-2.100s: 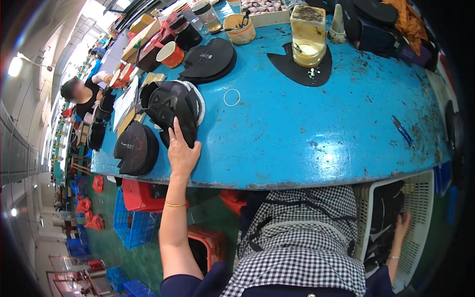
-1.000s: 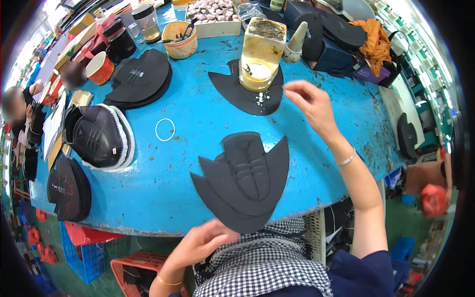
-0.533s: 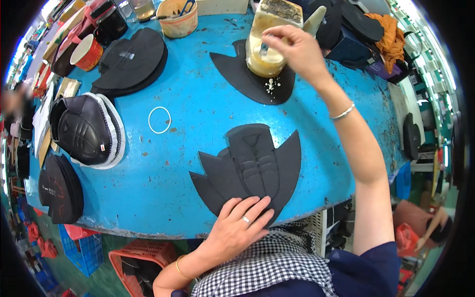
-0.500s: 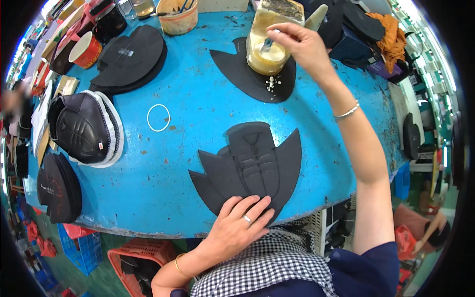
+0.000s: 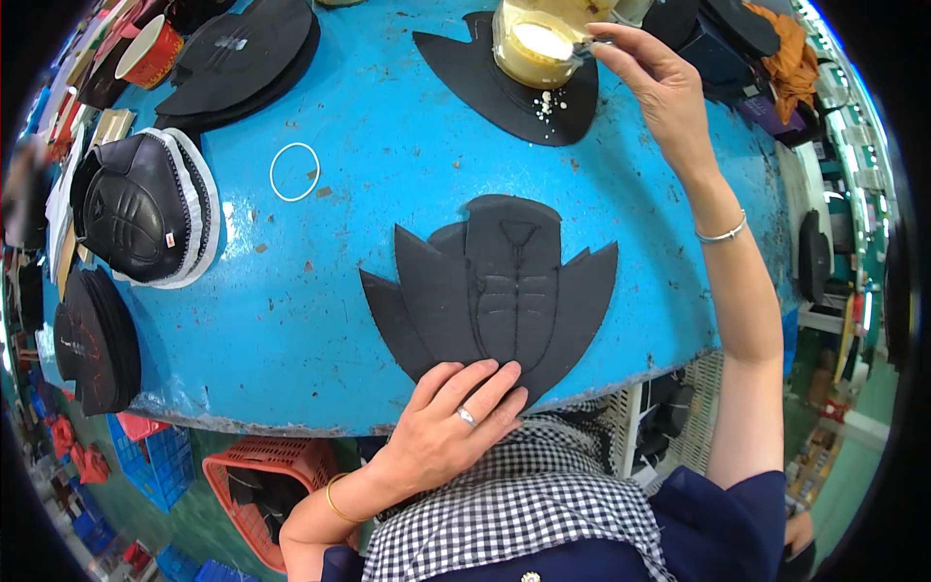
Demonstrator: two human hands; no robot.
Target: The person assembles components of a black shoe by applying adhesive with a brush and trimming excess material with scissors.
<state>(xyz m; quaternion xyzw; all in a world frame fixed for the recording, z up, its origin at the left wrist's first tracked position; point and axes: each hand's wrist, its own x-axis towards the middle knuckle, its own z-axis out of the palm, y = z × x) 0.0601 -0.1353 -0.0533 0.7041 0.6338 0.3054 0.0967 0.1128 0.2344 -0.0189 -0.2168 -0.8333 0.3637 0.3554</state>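
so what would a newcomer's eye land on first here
Black sheets at the front of the blue table, with the left hand on them. Beyond, the right hand holds a small tool at a yellowish pot. A white ring lies left of centre.

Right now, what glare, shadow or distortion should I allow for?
Head view: small glare patches on the blue table near the black shoe; head view: a dim shadow left of the right forearm; head view: the table's near edge bows, picture corners black; head view: black layered pieces fairly sharp, creases readable.
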